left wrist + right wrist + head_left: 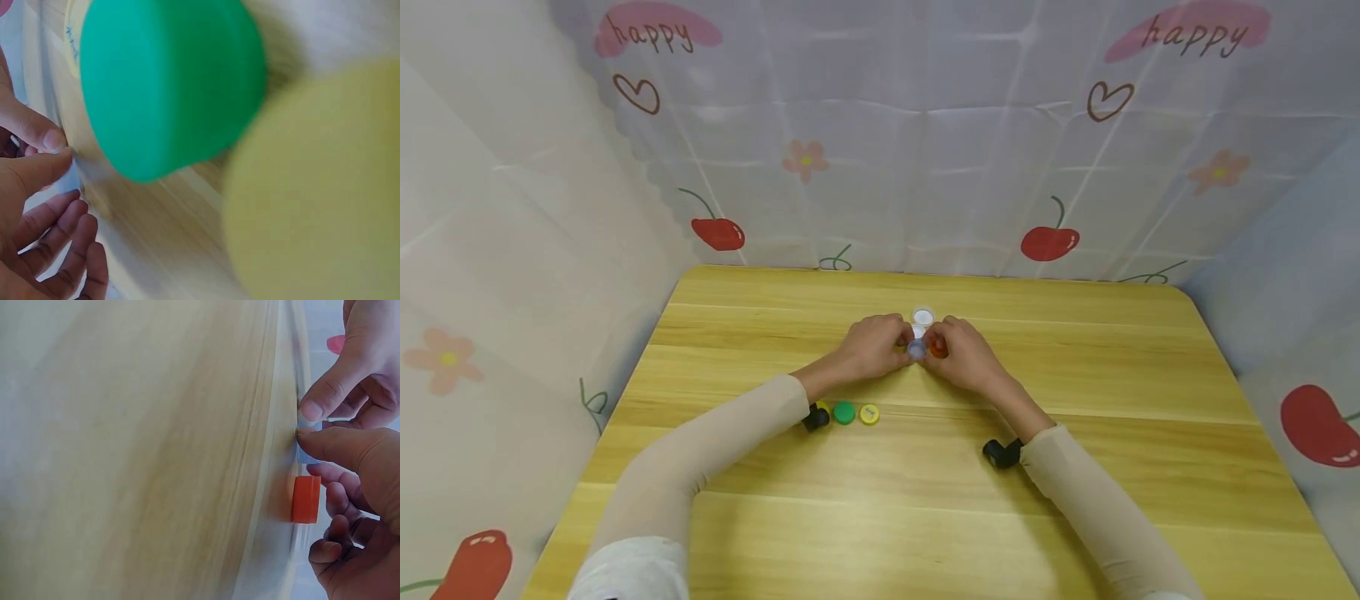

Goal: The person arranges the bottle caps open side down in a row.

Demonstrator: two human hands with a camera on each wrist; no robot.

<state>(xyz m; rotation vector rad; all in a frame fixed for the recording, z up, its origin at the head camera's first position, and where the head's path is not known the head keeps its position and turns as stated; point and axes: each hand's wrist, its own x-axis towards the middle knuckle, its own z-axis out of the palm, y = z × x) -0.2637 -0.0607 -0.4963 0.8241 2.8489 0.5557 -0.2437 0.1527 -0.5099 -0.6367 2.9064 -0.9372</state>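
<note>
My left hand and right hand meet near the far side of the table. Between their thumbs and fingers they pinch a small light-blue bottle cap. Both thumb tips press at its edge, close together, in the right wrist view. An orange cap stands beside the right fingers. White caps lie just beyond the hands. Part of a yellow cap shows by the left fingers, mostly hidden behind them.
Nearer on the wooden table lie a green cap, a yellow cap with blue marks and another yellow cap partly behind the black left wrist camera. A printed curtain stands behind the table.
</note>
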